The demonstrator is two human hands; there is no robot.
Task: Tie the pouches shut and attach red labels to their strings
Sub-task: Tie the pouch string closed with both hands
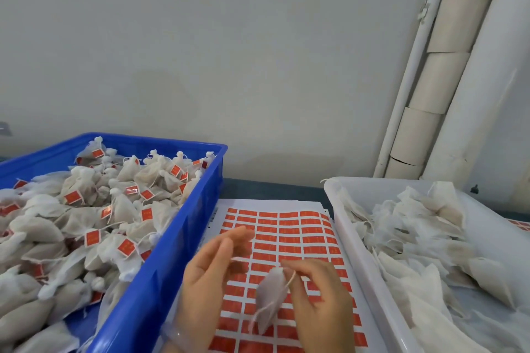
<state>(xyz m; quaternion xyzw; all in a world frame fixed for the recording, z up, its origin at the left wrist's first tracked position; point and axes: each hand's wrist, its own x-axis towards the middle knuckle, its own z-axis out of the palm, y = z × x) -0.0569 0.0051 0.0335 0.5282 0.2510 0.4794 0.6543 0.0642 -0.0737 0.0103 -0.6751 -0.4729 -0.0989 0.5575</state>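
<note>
Down in the lower middle of the frame, both hands hover over the white backing sheet of red rectangular labels (286,231). Between them hangs one small white mesh pouch (270,299), tilted, neck up and to the right, its body in front of the label rows.

The right hand (318,298) is curled in. Its forefinger and thumb pinch the thin white string (291,278) right at the pouch's neck, and the other fingers are folded loosely under.

The left hand (210,275) is far more open, palm turned inward, fingers long and nearly straight, pointing toward the upper right. They are blurred. A strand of the string reaches across to those fingers, but whether they actually nip it cannot be made out.

On the left side of the frame sits the deep blue plastic crate (160,284), heaped with tied white pouches with red labels (86,209) on their strings. On the right is the shallow white plastic tray (348,238), holding loose, unlabelled white pouches (415,238). The label sheet lies between the two containers, touching both. Behind is a pale wall (200,37), and white pipes (487,94) climb the upper right corner.
</note>
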